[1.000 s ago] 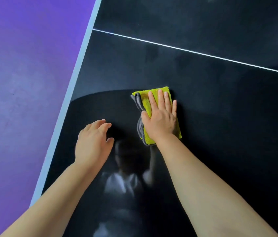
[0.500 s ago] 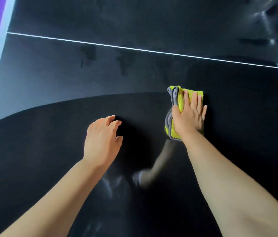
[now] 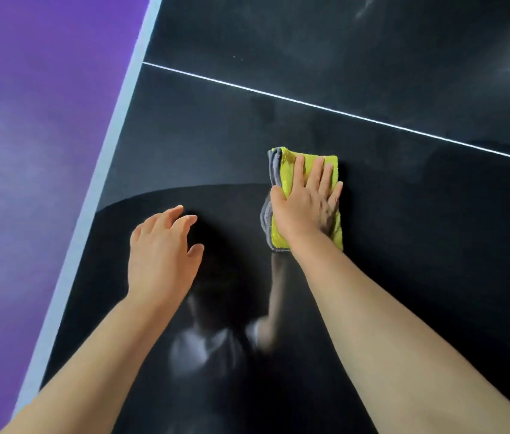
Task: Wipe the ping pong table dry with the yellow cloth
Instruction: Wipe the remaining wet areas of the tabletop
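— Purple floor [image 3: 28,151] off to the left, then the pale edge band [image 3: 116,145]. Where are you on the ping pong table [image 3: 216,136]?
— Near that left edge, over the glossy black top. My left hand [image 3: 161,255] is there with its fingers loosely spread, holding nothing. I can't tell whether it touches the surface.
— And the yellow cloth [image 3: 313,164]?
— Just right of that hand, folded into a thick pad with grey layers showing along its left side. It lies flat, short of the white line [image 3: 341,114]. My right hand [image 3: 305,208] lies on top with fingers straight, pressing rather than gripping.
— How will it handle?
— Light, soft and limp, I'd judge, and plush enough to drag on the slick top. With 1 flat palm over the middle, the folds should hold together. Pinching a corner would likely let it unfold.
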